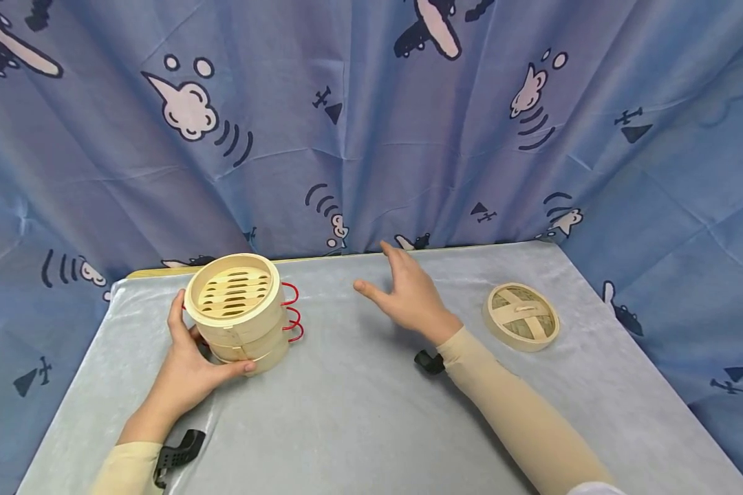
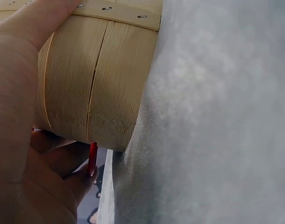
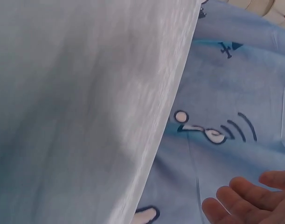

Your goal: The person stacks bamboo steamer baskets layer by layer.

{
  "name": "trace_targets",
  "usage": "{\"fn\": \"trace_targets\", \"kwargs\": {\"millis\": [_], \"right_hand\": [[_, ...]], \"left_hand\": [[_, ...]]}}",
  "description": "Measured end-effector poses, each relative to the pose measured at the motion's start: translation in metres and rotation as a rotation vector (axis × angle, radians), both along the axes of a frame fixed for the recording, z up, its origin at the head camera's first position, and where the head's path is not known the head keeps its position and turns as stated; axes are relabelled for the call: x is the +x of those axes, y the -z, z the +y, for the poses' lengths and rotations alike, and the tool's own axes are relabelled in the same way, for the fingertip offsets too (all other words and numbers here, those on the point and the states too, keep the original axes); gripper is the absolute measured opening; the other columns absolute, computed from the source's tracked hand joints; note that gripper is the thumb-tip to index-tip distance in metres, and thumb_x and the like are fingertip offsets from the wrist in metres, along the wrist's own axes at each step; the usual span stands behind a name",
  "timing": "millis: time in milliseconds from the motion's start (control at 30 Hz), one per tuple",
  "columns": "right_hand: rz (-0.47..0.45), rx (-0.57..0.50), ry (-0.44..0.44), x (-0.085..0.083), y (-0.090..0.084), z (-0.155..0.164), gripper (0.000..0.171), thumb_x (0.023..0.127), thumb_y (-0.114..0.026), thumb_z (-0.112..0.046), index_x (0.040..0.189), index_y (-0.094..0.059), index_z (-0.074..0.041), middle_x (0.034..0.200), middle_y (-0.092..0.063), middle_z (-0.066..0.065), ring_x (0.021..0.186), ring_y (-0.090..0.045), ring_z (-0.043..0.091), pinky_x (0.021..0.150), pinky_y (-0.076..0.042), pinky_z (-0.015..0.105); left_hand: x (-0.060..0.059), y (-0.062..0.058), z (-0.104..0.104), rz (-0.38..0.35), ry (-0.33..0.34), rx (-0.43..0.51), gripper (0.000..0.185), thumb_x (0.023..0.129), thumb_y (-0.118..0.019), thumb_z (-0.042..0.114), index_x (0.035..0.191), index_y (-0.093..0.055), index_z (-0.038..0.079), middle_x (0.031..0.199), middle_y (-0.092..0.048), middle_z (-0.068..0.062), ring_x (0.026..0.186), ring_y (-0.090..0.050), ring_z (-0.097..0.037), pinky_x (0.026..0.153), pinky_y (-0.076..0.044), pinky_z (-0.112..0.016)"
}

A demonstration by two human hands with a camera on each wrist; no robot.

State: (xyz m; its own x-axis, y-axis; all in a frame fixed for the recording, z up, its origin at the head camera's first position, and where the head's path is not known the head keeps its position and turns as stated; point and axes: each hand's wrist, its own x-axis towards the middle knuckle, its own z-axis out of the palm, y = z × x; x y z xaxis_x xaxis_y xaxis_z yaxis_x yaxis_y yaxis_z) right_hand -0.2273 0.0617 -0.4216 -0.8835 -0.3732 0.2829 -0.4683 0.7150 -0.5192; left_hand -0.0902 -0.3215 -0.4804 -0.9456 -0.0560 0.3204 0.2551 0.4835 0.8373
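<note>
A stack of bamboo steamer baskets with red loops on its right side stands at the left of the table. My left hand grips it, thumb across the front and fingers round the left side. Up close in the left wrist view, the bamboo wall lies between thumb and fingers, which are partly hidden behind it. The top basket is uncovered and shows its slatted base. My right hand hovers over the middle of the table, fingers spread and holding nothing. A round woven steamer lid lies to its right.
A pale grey cloth covers the table. Blue patterned curtains hang close behind the far edge and along both sides. Black wrist devices sit under both forearms.
</note>
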Motion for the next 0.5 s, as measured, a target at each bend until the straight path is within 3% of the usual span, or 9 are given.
{"fn": "trace_targets", "kwargs": {"millis": [167,333,500], "right_hand": [[0.007,0.001,0.023,-0.004,0.000,0.018,0.108,0.099,-0.059,-0.080,0.170,-0.033,-0.004,0.171,-0.039,0.020,0.157,-0.037,0.041,0.123,-0.035,0.062],[0.004,0.015,0.063,-0.008,0.001,0.037,0.106,0.099,-0.058,-0.080,0.171,-0.033,-0.008,0.166,-0.045,0.021,0.152,-0.042,0.042,0.119,-0.038,0.064],[-0.033,0.050,0.107,-0.008,0.006,0.054,0.108,0.099,-0.055,-0.082,0.171,-0.031,-0.005,0.169,-0.041,0.022,0.155,-0.038,0.044,0.120,-0.036,0.066]], "left_hand": [[0.001,0.000,0.000,-0.005,-0.003,0.000,0.165,0.061,-0.110,0.009,0.171,0.010,0.040,0.148,-0.057,-0.014,0.120,-0.057,0.003,0.100,-0.036,-0.008],[0.001,-0.001,0.000,-0.015,-0.002,-0.008,0.165,0.062,-0.110,0.010,0.170,0.010,0.041,0.153,-0.054,-0.015,0.122,-0.055,0.004,0.100,-0.035,-0.008],[0.000,-0.001,-0.001,-0.012,-0.001,-0.005,0.165,0.062,-0.110,0.010,0.170,0.009,0.041,0.155,-0.052,-0.013,0.122,-0.056,0.004,0.100,-0.036,-0.008]]}}
